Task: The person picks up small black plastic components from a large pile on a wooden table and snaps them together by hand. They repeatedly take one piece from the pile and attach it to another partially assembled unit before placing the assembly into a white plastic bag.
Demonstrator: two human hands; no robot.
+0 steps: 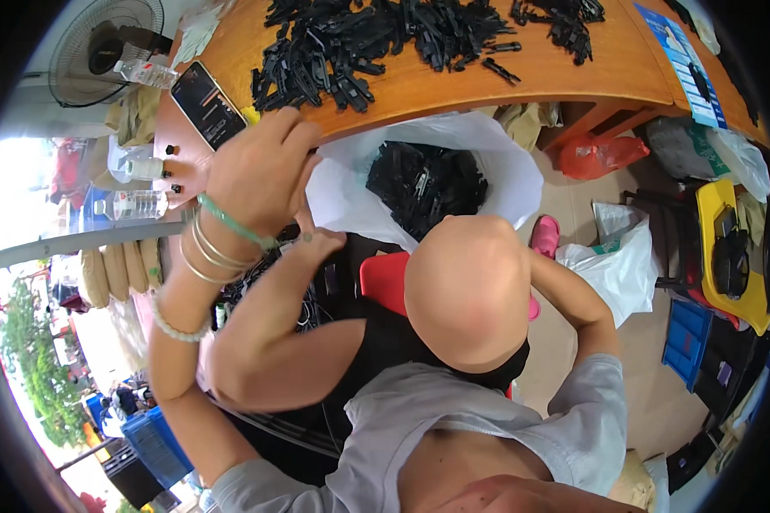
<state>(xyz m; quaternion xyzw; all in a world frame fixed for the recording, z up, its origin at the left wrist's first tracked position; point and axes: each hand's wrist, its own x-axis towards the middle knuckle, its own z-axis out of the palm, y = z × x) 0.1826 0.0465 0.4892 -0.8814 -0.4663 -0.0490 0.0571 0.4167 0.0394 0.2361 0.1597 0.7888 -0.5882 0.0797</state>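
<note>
My left hand [261,175], with a green bangle and other bracelets on its wrist, is raised at the front edge of the wooden table [419,96]. Its fingers curl downward, hiding whatever may be between them. Beside it lies a phone [210,107] with a lit screen. Long, thin black plastic parts [334,51] are heaped on the table just beyond the hand. Below the edge, a white bag [518,175] gapes wide, with many similar black parts [428,188] inside. My right forearm [565,278] passes behind my raised knee, which hides the right hand.
Plastic bottles [141,205] and a fan [103,51] are at the left. A blue printed sheet [680,64] lies on the table's right end. On the floor at right are a red bag [603,156], a white bag [612,265] and a blue crate [687,342]; a yellow chair [719,205] stands there.
</note>
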